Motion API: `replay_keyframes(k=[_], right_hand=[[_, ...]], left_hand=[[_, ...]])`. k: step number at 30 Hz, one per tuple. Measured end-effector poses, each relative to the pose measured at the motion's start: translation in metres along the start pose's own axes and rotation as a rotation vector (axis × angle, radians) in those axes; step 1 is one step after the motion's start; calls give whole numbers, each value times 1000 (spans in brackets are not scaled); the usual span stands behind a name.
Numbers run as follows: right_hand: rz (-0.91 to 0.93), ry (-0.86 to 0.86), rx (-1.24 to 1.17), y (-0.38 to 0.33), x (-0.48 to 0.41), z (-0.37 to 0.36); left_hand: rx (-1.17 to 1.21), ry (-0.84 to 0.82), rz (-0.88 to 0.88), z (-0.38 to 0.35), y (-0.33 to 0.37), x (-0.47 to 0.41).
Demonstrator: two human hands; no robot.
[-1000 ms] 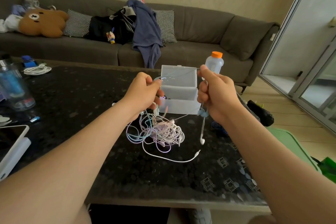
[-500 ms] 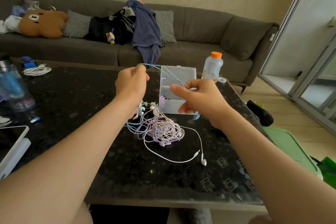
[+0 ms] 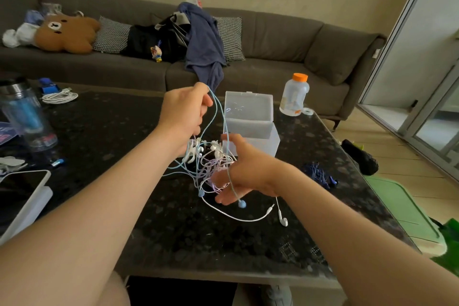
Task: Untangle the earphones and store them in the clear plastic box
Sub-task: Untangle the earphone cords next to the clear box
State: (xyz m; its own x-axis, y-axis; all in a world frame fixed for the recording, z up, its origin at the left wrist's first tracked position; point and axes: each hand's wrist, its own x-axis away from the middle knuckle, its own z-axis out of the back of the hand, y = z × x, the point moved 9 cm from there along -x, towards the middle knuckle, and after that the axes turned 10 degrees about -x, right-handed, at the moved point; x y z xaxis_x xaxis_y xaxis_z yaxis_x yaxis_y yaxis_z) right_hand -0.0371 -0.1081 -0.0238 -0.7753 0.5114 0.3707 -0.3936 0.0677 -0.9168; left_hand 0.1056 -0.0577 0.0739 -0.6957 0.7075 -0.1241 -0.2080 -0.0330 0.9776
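The earphones (image 3: 211,164), a tangle of white, pink and light-blue cords, are seen lying on the dark speckled table (image 3: 111,126) just in front of the clear plastic box (image 3: 250,129), whose lid is stood open. A light-blue cord (image 3: 216,98) is pinched in the curled fingers of the left hand (image 3: 185,109) and held raised above the tangle. The right hand (image 3: 246,171) is held over the heap with fingers spread and nothing gripped, the blue cord being draped across it.
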Motion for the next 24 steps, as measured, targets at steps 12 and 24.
replay_keyframes(k=[12,24], right_hand=[[23,453,785,-20,-3,54],[-53,664,1251,-35,26,86]], left_hand=[[31,77,46,19,-6,-6],[-16,315,-51,35,4,2]])
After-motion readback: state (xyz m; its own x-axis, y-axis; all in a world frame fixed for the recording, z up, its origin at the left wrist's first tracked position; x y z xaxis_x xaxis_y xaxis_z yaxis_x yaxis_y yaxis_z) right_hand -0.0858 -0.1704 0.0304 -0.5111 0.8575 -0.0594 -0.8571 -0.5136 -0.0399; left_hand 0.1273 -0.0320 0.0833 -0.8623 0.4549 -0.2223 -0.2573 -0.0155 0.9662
